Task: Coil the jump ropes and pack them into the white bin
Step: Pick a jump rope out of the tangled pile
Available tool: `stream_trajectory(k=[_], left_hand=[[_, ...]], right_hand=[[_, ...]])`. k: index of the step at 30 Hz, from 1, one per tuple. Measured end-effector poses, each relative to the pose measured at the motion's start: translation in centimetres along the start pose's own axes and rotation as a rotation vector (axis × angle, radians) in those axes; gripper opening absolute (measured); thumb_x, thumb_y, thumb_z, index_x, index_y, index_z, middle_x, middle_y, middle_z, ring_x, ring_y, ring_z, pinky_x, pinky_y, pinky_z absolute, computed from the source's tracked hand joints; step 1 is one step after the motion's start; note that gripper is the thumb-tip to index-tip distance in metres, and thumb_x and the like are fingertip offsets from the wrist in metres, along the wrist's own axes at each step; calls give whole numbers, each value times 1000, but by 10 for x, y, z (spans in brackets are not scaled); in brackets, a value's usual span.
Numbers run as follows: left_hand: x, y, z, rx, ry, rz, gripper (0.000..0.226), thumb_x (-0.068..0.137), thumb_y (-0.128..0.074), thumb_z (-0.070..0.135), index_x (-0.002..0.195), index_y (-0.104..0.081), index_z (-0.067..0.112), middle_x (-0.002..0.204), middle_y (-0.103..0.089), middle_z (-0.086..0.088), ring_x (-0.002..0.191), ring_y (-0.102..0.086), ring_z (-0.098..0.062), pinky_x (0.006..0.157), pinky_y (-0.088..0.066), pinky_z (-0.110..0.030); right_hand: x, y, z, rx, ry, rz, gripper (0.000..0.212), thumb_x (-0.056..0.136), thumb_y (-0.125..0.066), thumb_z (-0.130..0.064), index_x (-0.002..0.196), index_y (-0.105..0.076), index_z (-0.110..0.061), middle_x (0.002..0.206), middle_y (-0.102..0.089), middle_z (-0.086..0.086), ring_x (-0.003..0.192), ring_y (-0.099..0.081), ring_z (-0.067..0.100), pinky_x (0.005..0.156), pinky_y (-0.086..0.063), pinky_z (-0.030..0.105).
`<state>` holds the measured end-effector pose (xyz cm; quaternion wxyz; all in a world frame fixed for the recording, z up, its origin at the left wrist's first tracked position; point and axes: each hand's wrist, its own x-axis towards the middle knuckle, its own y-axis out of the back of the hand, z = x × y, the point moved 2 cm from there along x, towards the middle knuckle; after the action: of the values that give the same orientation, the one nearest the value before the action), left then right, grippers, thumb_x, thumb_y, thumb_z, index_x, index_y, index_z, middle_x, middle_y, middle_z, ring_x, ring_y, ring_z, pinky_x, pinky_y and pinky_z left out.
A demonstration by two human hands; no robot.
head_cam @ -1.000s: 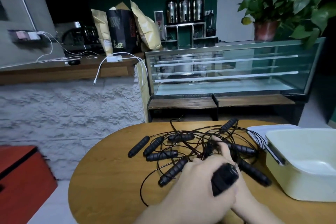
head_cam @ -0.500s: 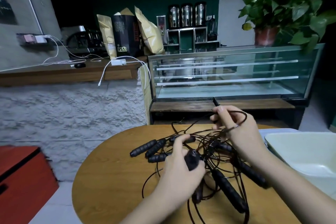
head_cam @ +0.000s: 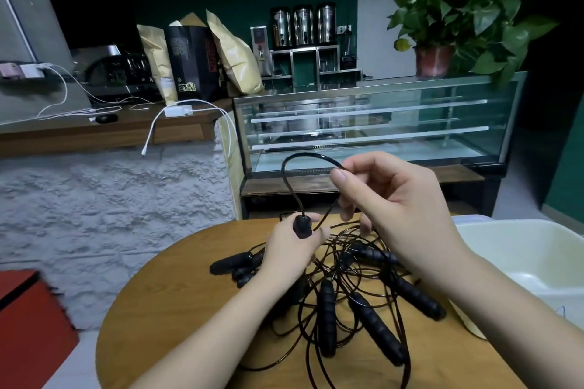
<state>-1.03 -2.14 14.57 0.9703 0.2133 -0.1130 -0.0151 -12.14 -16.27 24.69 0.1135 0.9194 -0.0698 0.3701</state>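
Tangle of thin black jump ropes with ribbed black foam handles (head_cam: 354, 303) lies on the round wooden counter (head_cam: 177, 319) right below my wrists, none coiled yet; my left hand (head_cam: 294, 249) is curled round one black handle end (head_cam: 301, 226), upright; my right hand (head_cam: 398, 199) pinches that rope's thin black cord (head_cam: 292, 174), arched above; cord looks light, springy, slick, likely to snag; best held at the grippy handles; white plastic bin (head_cam: 534, 259) sits to the right, near the pile.
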Motion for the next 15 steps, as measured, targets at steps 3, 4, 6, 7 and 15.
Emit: stream_trajectory(k=[3,4,6,7,15], left_hand=[[9,2,7,75,-7,89,15,81,-73,36,73,-71,24,58,-69,7,56,-64,-11,63,-49,-27],[11,6,9,74,-16,111,17,83,-73,35,73,-71,21,58,-70,4,56,-65,-10,61,-48,-25],[14,17,15,-24,-32,118,19,86,-75,29,75,-72,14,60,-71,-3,52,-63,-10,56,-46,-22],[16,23,18,-102,-29,107,19,87,-75,26,75,-71,11,59,-69,-4,51,-61,-12,54,-46,-20],[24,58,43,-359,-49,28,16,92,-72,14,82,-65,4,66,-65,-9,49,-54,-12,50,-48,-20]], right_hand=[[4,1,-4,77,-19,-40,8,90,-70,-21,91,-69,-12,63,-67,6,52,-64,15,42,-47,26],[5,3,-3,101,-27,-51,8,91,-69,-19,94,-68,-12,65,-67,6,53,-64,16,41,-47,26],[6,7,2,158,-73,-77,13,95,-64,-16,107,-66,-14,71,-70,7,55,-65,18,41,-48,28],[7,8,7,180,-118,-90,19,97,-60,-15,116,-63,-16,74,-70,8,57,-65,19,42,-48,29],[1,-14,97,-74,-437,-167,32,98,-55,-14,129,-53,-24,84,-71,5,63,-71,20,50,-56,35]])
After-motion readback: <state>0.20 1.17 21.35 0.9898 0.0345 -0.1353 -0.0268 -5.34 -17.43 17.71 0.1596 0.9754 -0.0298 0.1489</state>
